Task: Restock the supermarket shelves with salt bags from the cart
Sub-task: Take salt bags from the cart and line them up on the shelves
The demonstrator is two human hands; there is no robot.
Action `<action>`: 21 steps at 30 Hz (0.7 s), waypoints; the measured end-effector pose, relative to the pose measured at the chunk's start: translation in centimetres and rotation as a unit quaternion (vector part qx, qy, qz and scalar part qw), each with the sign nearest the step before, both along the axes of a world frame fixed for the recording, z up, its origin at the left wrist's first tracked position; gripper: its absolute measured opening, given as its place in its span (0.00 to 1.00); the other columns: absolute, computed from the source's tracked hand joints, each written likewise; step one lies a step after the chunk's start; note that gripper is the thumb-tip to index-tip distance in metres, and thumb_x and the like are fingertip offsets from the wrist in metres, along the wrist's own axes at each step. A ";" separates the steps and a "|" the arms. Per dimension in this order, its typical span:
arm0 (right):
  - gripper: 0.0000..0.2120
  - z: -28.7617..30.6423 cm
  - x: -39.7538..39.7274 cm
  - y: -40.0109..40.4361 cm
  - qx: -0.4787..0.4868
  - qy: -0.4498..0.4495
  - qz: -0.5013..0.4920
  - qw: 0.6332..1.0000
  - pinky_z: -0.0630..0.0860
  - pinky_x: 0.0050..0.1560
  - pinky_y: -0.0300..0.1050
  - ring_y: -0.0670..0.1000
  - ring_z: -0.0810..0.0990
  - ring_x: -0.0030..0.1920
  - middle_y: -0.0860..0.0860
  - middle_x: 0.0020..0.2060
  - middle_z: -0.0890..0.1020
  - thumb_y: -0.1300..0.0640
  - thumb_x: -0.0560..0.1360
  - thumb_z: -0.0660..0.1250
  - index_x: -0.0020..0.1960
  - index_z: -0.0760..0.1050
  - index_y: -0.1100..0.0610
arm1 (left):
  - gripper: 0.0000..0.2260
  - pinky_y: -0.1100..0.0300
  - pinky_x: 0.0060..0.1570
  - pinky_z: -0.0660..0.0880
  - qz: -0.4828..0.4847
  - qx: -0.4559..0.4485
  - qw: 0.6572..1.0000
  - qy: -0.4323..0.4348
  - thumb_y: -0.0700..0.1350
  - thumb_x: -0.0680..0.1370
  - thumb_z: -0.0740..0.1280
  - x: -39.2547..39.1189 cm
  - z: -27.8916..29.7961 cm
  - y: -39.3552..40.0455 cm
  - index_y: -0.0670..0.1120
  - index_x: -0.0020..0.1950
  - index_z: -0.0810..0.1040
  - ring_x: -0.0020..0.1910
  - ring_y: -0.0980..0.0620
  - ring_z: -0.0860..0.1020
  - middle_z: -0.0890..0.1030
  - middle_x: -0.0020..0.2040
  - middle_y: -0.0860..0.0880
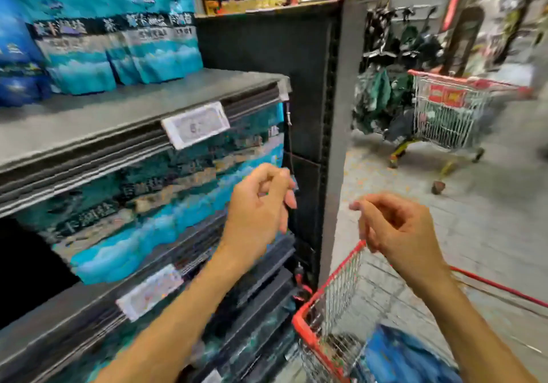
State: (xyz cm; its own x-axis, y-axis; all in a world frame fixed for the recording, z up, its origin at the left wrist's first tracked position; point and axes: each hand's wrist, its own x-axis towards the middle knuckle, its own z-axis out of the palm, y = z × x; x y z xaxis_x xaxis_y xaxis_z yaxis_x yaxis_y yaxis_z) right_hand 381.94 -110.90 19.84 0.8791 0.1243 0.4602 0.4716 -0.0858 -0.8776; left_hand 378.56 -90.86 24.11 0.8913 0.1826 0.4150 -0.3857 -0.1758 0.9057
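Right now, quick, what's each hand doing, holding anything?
Left hand: fingers loosely curled, holding nothing.
Right hand: fingers loosely curled, holding nothing.

Two hands show, the left hand (261, 204) and the right hand (397, 225), both with loosely curled fingers and nothing in them. Two red-rimmed wire carts are in view: the near cart (329, 290) low at the right and the far cart (450, 107) down the aisle. Two price tags hang on the shelf edges, the upper tag (195, 124) and the lower tag (148, 292). The upper shelf (118, 112) carries about five upright teal salt bags (80, 65); the blur makes the count on the shelf below impossible to tell.
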 end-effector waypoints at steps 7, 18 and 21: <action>0.13 -15.1 -2.1 -14.4 -0.002 0.210 -0.221 0.953 0.68 0.24 0.35 0.44 0.70 0.21 0.49 0.23 0.77 0.62 0.80 0.65 0.39 0.80 0.54 | 0.14 0.71 0.23 0.66 -0.169 0.061 0.959 0.218 0.36 0.81 0.62 3.4 -17.2 -12.2 0.48 0.37 0.74 0.21 0.63 0.71 0.77 0.29 0.54; 0.16 -41.5 -8.4 -29.6 -0.050 0.468 -0.424 0.774 0.67 0.32 0.45 0.55 0.74 0.30 0.59 0.29 0.77 0.58 0.81 0.62 0.36 0.75 0.63 | 0.14 0.55 0.30 0.72 -0.222 0.222 0.795 0.518 0.42 0.81 0.63 7.9 -42.9 -27.8 0.44 0.35 0.72 0.24 0.49 0.73 0.77 0.32 0.43; 0.18 -47.8 -9.2 -30.8 -0.066 0.550 -0.380 0.741 0.68 0.30 0.42 0.53 0.74 0.27 0.55 0.26 0.76 0.56 0.81 0.61 0.33 0.72 0.57 | 0.11 0.46 0.37 0.75 -0.209 0.295 0.759 0.541 0.43 0.82 0.62 8.9 -49.3 -28.8 0.40 0.41 0.74 0.36 0.46 0.75 0.77 0.39 0.38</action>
State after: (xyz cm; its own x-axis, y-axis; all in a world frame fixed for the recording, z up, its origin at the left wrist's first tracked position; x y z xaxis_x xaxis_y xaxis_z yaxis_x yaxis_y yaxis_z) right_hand 372.75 -141.66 -28.01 0.5532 -0.6181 -0.5585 -0.7511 -0.0802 -0.6553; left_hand 387.49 -119.67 -25.19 0.6977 -0.1431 -0.7020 0.3941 -0.7416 0.5428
